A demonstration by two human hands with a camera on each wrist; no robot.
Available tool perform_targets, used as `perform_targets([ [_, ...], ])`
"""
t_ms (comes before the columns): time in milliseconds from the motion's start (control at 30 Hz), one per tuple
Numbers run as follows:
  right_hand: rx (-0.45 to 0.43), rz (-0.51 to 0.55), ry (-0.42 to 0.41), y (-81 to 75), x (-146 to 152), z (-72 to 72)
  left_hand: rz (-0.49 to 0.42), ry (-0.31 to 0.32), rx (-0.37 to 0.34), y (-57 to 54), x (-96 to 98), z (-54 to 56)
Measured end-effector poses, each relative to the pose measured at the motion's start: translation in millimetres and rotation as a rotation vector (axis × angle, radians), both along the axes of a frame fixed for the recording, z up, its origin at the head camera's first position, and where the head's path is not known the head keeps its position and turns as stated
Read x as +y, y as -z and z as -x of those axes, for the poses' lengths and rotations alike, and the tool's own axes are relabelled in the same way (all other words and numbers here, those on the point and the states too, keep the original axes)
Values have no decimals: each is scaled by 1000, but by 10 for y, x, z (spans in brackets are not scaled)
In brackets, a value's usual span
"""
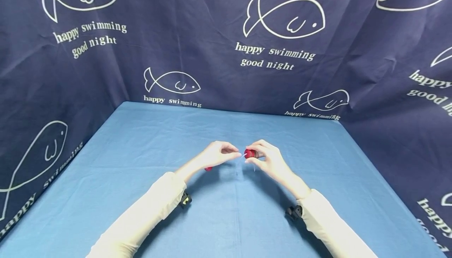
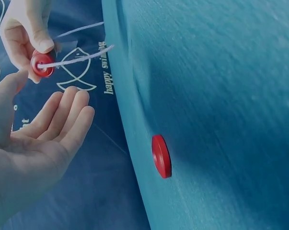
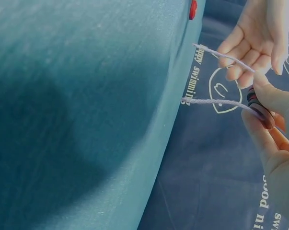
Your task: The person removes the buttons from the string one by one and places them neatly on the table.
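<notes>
My right hand (image 1: 268, 158) grips a short stack of round buttons (image 1: 250, 154) between thumb and fingers. A red button faces the left hand, with dark and brownish ones behind it in the right wrist view. Through the stack runs a pale lilac cord (image 2: 79, 59); one end hangs from the red face, the other from the back (image 3: 216, 101). My left hand (image 1: 217, 154) is held just left of the stack, palm turned up, fingers loosely bent and holding nothing. Below it, a single red button (image 2: 161, 156) lies on the blue cloth.
A blue cloth (image 1: 190, 132) covers the table. Dark blue curtains (image 1: 219, 46) with white fish drawings and lettering enclose its back and sides. Small black wrist cameras are strapped at the left cuff (image 1: 185, 200) and the right cuff (image 1: 294, 213).
</notes>
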State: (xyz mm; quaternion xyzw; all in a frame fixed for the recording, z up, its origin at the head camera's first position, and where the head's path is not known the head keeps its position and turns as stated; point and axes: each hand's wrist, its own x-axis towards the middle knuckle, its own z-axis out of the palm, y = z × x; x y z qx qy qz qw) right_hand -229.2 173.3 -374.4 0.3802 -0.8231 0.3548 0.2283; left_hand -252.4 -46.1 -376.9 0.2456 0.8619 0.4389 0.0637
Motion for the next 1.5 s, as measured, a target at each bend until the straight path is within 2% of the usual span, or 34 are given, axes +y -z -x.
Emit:
perform_targets([
  [167,3,8,-7,-13,-11,0,-14,-7,12,-5,30,-4],
  [300,10,15,-15,-12,-19,-2,-33,-14,-15,-6,68,-4],
  [467,24,22,-24,-3,-28,-4,-77,10,-63,12,120,-6],
  [600,39,28,-33,9,-31,-3,-105,20,-70,19,156,-13],
  [1167,63,25,-56,10,-49,18,-171,-20,-101,41,229,17],
  [1500,31,18,-16,4,-57,-7,-186,-27,-115,38,240,9],
])
